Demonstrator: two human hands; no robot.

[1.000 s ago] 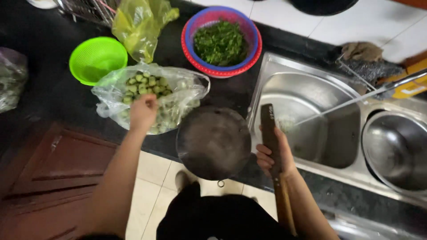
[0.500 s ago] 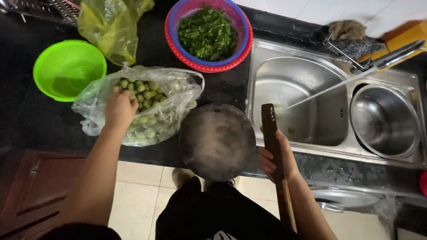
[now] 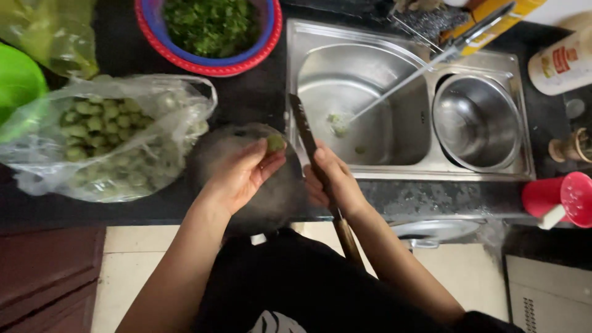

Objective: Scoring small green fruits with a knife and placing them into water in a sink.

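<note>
While the left hand (image 3: pixel 237 176) pinches a small green fruit (image 3: pixel 275 143) between closed fingers above a dark round pan (image 3: pixel 271 197), the right hand (image 3: pixel 333 182) grips a long knife (image 3: pixel 306 132), fingers wrapped tight. Clear bag of green fruit (image 3: pixel 111 139) lies on the tabletop (image 3: pixel 246 92), left of the pan.

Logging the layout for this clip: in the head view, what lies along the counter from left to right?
Green bowl → clear bag of small green fruits → left hand holding one green fruit → right hand gripping a knife → sink basin → steel bowl → red cup.
</note>
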